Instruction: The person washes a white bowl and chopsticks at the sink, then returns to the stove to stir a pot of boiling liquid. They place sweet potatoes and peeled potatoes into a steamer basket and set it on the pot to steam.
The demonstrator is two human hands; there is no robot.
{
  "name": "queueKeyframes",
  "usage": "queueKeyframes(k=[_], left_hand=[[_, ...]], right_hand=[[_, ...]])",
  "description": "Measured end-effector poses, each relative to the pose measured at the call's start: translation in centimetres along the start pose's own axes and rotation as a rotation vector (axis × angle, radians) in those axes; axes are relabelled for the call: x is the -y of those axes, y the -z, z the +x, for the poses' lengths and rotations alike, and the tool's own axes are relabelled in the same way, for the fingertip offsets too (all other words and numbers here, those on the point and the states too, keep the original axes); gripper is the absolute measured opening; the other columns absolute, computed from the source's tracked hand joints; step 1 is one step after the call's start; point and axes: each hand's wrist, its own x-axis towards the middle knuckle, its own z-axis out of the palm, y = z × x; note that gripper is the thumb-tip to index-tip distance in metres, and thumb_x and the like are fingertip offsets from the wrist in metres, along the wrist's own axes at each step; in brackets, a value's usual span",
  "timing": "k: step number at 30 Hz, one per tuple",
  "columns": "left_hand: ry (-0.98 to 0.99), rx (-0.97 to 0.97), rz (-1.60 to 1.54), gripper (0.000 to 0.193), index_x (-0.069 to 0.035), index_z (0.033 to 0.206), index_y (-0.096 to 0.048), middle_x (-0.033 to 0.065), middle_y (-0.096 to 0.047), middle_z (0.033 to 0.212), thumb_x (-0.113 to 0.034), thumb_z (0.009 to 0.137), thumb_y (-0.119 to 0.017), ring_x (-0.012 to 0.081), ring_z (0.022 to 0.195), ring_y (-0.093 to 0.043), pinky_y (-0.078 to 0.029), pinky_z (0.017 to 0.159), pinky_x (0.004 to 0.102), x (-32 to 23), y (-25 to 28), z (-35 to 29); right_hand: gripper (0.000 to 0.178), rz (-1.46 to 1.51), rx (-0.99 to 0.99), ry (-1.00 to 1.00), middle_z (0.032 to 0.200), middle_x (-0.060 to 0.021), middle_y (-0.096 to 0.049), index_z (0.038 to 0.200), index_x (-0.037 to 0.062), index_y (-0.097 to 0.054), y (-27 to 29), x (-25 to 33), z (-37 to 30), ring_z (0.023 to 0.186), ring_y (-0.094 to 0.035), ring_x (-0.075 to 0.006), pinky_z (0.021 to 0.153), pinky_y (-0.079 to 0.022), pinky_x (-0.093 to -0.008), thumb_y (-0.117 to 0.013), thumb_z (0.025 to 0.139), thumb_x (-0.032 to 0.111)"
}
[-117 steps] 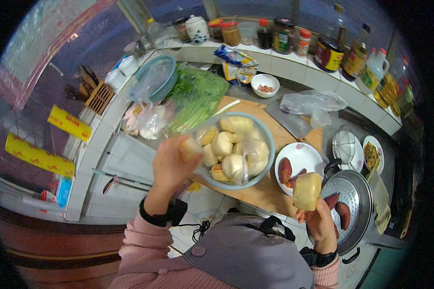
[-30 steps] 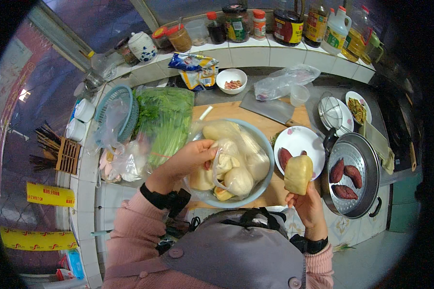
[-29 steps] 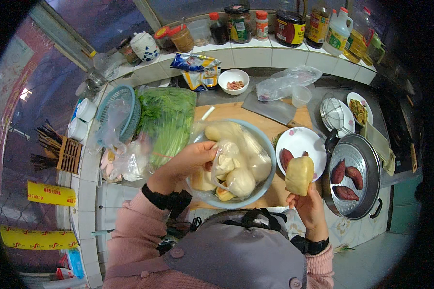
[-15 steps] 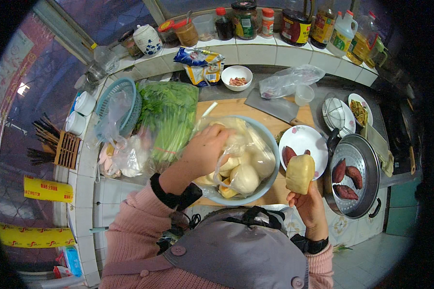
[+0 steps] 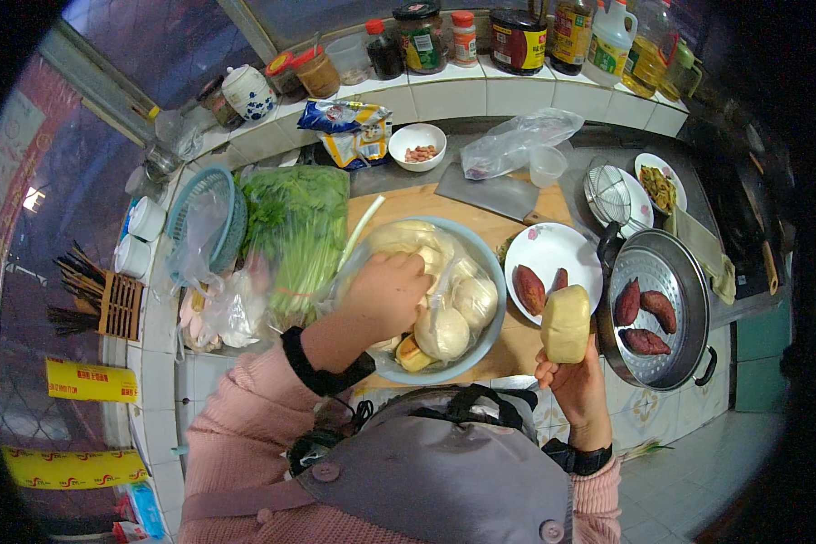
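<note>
A light blue basin [image 5: 493,340] holds a clear plastic bag with several pale steamed buns [image 5: 442,334] inside. My left hand [image 5: 385,295] reaches into the bag's left side, its fingers bent down among the buns. The fingertips are hidden, so what they grip cannot be made out. To the right, my right hand [image 5: 576,381] holds up a yellow steamed bun [image 5: 567,324], thumb and fingers closed around its lower end. Just behind this bun stands a white plate [image 5: 567,249] with sweet potatoes [image 5: 529,290] on it.
A steamer pot [image 5: 698,317] with three sweet potatoes stands at right. Behind the basin, a cleaver [image 5: 490,192] lies on the wooden board [image 5: 408,198]. Bagged celery [image 5: 295,227] and a blue basket [image 5: 236,227] are at left. Bottles and jars line the tiled ledge [image 5: 517,87].
My left hand has pushed lower into the bag, and its fingers have bent further down. The yellow bun in my right hand has turned slightly. The whole view has shifted a little.
</note>
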Motion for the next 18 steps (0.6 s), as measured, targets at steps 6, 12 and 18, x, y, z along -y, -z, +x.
queueKeyframes(k=[6, 12, 18], left_hand=[[0.121, -0.184, 0.017, 0.039, -0.006, 0.096, -0.056, 0.0102, -0.056, 0.091, -0.03, 0.069, -0.071, 0.0278, 0.082, -0.06, -0.05, 0.064, 0.0377, -0.5, -1.6, -1.4], [0.363, 0.044, 0.07, 0.047, -0.009, 0.102, -0.05, 0.0101, -0.06, 0.089, -0.034, 0.069, -0.071, 0.0294, 0.076, -0.063, -0.051, 0.063, 0.0393, -1.0, -2.7, -1.1], [0.318, -0.038, -0.051, 0.055, -0.009, 0.107, -0.046, 0.0109, -0.059, 0.084, -0.033, 0.067, -0.075, 0.0272, 0.072, -0.063, -0.05, 0.059, 0.0379, -0.2, -2.2, -1.8]], right_hand=[[0.058, -0.089, -0.1, 0.002, 0.105, -0.0157, -0.061, 0.129, 0.0046, -0.042, -0.3, 0.1, 0.2, 0.079, -0.064, -0.0195, 0.058, -0.051, -0.0257, -0.045, 0.093, 0.05], [0.055, -0.272, -0.228, 0.087, 0.115, -0.008, -0.057, 0.135, 0.0095, -0.036, -1.1, 0.1, 0.0, 0.088, -0.063, -0.0184, 0.065, -0.05, -0.0247, -0.061, 0.089, 0.026], [0.053, -0.194, -0.245, 0.069, 0.112, -0.0084, -0.058, 0.134, 0.009, -0.036, -0.6, 0.2, -0.3, 0.084, -0.063, -0.0176, 0.062, -0.049, -0.024, -0.059, 0.09, 0.026]])
